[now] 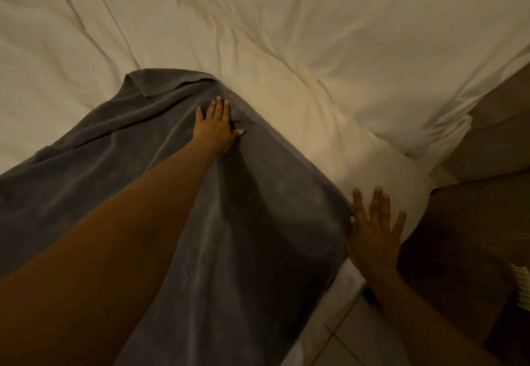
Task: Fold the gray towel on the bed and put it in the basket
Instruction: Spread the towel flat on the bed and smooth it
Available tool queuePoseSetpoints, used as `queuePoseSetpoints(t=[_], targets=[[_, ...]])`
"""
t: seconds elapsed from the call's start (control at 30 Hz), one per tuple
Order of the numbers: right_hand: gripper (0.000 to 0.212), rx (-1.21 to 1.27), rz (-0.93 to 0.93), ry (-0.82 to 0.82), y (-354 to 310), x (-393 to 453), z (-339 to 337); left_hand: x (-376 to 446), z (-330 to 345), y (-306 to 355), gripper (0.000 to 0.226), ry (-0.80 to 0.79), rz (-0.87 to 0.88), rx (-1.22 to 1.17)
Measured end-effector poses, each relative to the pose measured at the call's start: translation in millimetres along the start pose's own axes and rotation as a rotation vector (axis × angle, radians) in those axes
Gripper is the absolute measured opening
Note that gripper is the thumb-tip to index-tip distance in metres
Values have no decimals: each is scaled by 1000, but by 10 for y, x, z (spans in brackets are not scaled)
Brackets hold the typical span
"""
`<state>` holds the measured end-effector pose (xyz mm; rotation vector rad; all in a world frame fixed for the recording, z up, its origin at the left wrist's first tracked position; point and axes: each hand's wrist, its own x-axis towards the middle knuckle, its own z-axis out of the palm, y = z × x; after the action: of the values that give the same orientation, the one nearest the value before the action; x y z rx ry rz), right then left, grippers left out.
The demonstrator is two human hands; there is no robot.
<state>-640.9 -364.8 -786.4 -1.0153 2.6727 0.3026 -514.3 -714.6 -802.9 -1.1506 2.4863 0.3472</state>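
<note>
Towel (143, 165), centre: we are smoothing it with flat left hand (217, 127); right hand (372, 231) released beside edge; folding next

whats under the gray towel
The gray towel lies spread on the white bed, left hand pressing flat on it. Anything else beneath is covered and cannot be seen.

Your left hand (218, 125) presses flat on gray towel (120, 159), mid-frame; right hand (374, 231) open at its edge, lower right, on bed (315, 36).
</note>
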Motion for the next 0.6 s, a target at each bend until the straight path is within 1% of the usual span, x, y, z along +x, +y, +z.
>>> queuePoseSetpoints(t=[0.1,0.13,0.23,0.27,0.33,0.4,0.47,0.6], targets=[[94,-40,-14,-36,52,68,21,8,48,-49,81,1,24,2],[92,-32,-1,-42,45,85,-1,1,43,-60,80,8,27,8],[74,-18,29,-58,-27,73,-113,-66,1,-65,80,28,18,-1],[74,-17,26,-73,-64,62,-124,-111,-7,-58,80,34,12,-17],[74,-6,-21,-30,-179,18,-173,-225,17,-27,80,33,9,-47],[72,-27,-105,27,-320,-30,-224,-397,91,-31,79,22,4,-56],[69,-40,-154,-36,-458,-79,-176,-608,210,-64,77,0,5,-63],[59,-52,-213,-71,-706,-254,5,-1118,509,-184,74,-55,-11,-106]])
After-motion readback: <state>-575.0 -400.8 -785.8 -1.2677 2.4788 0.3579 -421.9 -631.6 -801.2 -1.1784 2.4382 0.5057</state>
